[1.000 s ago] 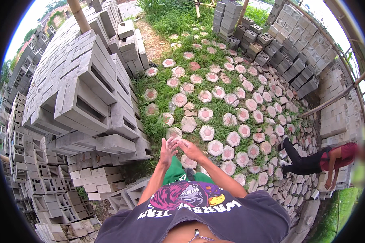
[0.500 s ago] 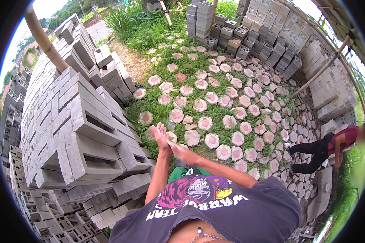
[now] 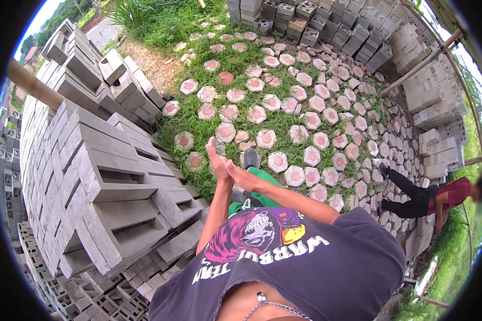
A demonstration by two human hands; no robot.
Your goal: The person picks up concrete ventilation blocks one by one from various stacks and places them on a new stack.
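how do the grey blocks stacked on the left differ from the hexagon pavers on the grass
The grey hollow blocks are long, rectangular and plain grey, with open cavities; the hexagonal pavers are flat, six-sided and pale with pinkish-red centres. The blocks are piled high in a stack, while the pavers lie singly on the grass, spaced apart. Both look like cast concrete pieces.

Right hand (image 3: 244, 176) partly covers left hand (image 3: 217, 160); co-worker (image 3: 428, 197) cut off at right rim; block stack (image 3: 91, 176) base clipped by edge.
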